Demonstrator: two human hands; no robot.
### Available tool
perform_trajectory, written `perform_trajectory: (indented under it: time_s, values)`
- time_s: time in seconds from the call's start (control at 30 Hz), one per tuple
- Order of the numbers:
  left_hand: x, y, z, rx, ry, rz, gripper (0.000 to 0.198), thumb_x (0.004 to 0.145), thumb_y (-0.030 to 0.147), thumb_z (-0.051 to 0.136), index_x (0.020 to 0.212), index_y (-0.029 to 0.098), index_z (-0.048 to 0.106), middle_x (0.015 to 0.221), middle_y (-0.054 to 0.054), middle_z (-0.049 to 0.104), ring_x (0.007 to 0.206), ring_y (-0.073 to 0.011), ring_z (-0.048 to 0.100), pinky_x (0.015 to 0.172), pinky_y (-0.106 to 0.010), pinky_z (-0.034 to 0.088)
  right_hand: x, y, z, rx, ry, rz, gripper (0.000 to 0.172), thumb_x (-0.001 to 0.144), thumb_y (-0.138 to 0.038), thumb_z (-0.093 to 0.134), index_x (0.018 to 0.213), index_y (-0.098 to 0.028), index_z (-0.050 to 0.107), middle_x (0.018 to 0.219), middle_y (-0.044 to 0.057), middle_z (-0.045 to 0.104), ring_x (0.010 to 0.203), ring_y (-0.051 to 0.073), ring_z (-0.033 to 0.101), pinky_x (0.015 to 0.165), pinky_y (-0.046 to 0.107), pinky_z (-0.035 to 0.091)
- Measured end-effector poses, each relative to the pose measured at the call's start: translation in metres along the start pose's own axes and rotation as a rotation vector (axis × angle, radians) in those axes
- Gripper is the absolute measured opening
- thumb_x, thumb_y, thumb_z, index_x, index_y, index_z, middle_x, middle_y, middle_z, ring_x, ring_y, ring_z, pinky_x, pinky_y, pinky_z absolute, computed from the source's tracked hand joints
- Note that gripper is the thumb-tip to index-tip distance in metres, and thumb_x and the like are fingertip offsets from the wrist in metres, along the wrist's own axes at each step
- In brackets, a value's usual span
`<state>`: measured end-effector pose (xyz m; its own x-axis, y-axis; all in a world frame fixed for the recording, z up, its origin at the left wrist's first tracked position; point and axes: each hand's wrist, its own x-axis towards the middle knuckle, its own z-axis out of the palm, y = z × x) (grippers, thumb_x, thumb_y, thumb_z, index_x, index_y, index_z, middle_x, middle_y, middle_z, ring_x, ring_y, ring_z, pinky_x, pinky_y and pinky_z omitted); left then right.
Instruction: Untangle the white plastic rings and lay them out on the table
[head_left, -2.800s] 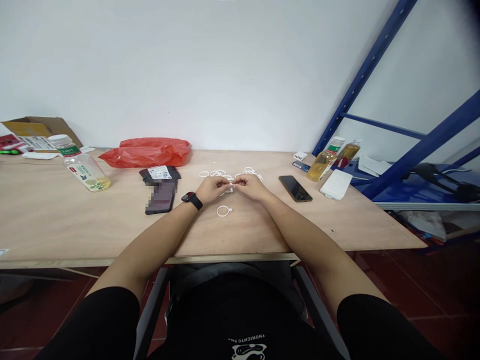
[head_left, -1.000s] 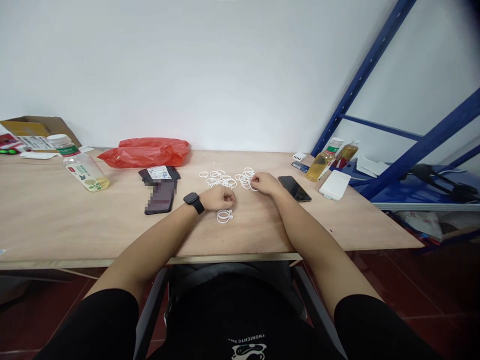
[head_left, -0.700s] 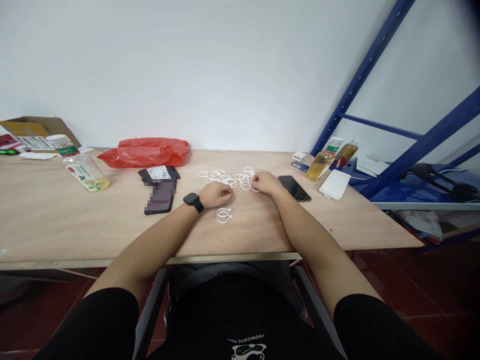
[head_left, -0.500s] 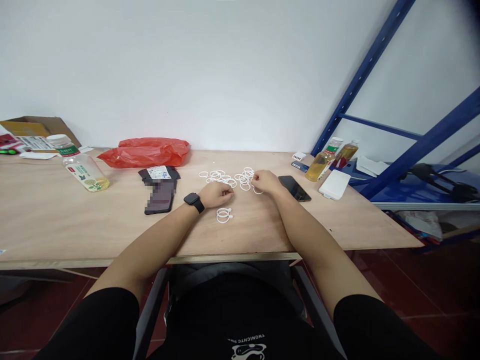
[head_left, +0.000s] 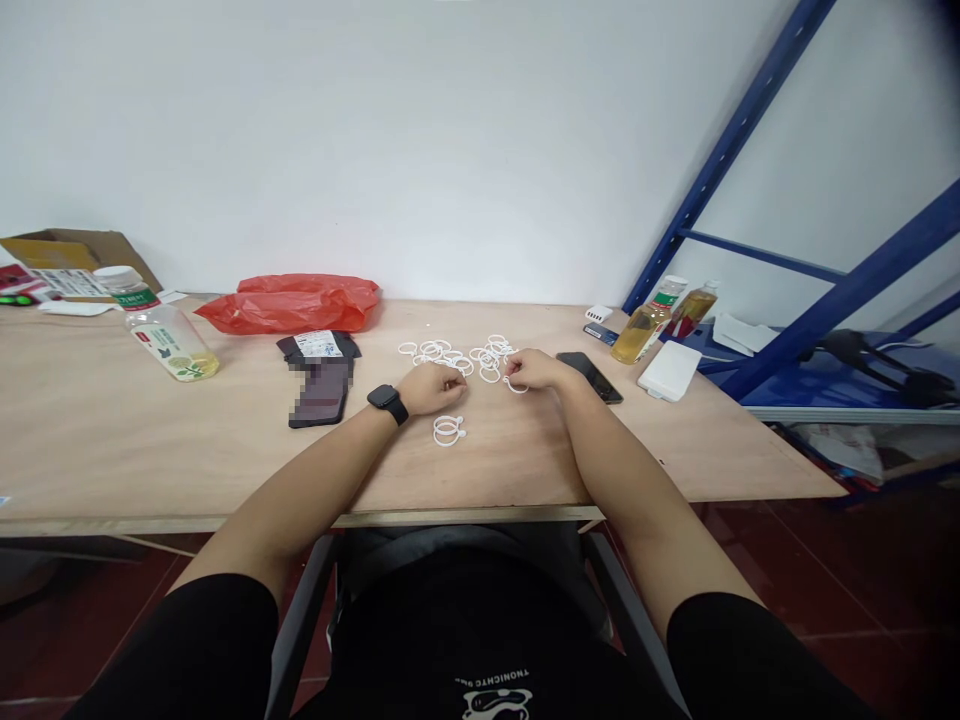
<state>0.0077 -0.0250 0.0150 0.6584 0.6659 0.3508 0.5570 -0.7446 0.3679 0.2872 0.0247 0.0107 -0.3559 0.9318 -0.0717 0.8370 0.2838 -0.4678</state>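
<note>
Several white rings (head_left: 490,369) lie in two loose clusters near the middle of the wooden table. My left hand (head_left: 435,388) rests at the front of the left cluster, its fingers curled together; whatever they may hold is too small to make out. At the right cluster, my right hand (head_left: 531,369) has its fingers pinched at a white ring (head_left: 518,388) that shows just below them. Closer to the front edge, two overlapping white rings (head_left: 448,437) lie apart from the clusters.
A red plastic bag (head_left: 292,305), a dark phone-shaped object (head_left: 321,395) and a bottle (head_left: 169,335) are on the left. To the right are a black phone (head_left: 590,376), a white case (head_left: 670,370), bottles (head_left: 637,335) and a blue metal frame (head_left: 720,150).
My right hand has moved slightly right and toward the front edge, and the ring at its fingers has shifted a little with it. My left hand has stayed in place.
</note>
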Motion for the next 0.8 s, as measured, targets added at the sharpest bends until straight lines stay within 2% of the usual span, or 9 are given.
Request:
perform_trajectory:
  time_s: [0.17,0.33,0.47,0.6,0.8]
  values:
    - [0.0,-0.002,0.002,-0.006,0.011,0.001,0.021,0.086,0.03,0.056,0.089,0.019,0.073,0.08,-0.002,0.072,0.067,-0.0135,0.061,0.064,-0.025,0.042,0.001,-0.01,0.007,0.106,0.095,-0.097,0.011,0.066,-0.017,0.062,0.073,-0.018,0.07,0.07,-0.001,0.068,0.066,0.013,0.059,0.059,0.021,0.042]
    - [0.001,-0.006,0.004,-0.036,0.148,-0.015,0.028,0.091,0.035,0.055,0.108,0.02,0.071,0.09,-0.004,0.072,0.07,-0.0137,0.06,0.069,-0.026,0.045,-0.004,-0.049,0.019,0.255,0.212,-0.295,0.012,0.071,-0.021,0.064,0.079,-0.016,0.072,0.074,0.0,0.068,0.066,0.011,0.057,0.063,0.021,0.042]
    - [0.002,-0.009,0.003,-0.046,0.183,-0.001,0.026,0.093,0.035,0.055,0.104,0.02,0.073,0.088,-0.004,0.072,0.071,-0.0141,0.06,0.069,-0.026,0.045,-0.008,-0.072,0.027,0.296,0.269,-0.4,0.012,0.076,-0.022,0.063,0.08,-0.017,0.073,0.079,0.001,0.068,0.064,0.01,0.055,0.063,0.022,0.042]
    - [0.002,-0.006,0.001,-0.079,0.227,-0.055,0.025,0.092,0.037,0.057,0.098,0.02,0.074,0.088,-0.004,0.073,0.072,-0.0141,0.062,0.068,-0.025,0.045,-0.011,-0.076,0.028,0.31,0.34,-0.442,0.01,0.078,-0.023,0.064,0.08,-0.019,0.074,0.083,0.002,0.069,0.07,0.012,0.057,0.068,0.024,0.045]
    - [0.002,-0.006,0.001,-0.054,0.251,-0.061,0.025,0.092,0.038,0.058,0.095,0.019,0.074,0.086,-0.004,0.073,0.072,-0.0142,0.062,0.069,-0.026,0.046,-0.014,-0.077,0.023,0.375,0.313,-0.517,0.014,0.082,-0.031,0.066,0.084,-0.021,0.075,0.091,0.005,0.072,0.083,0.016,0.064,0.078,0.027,0.049]
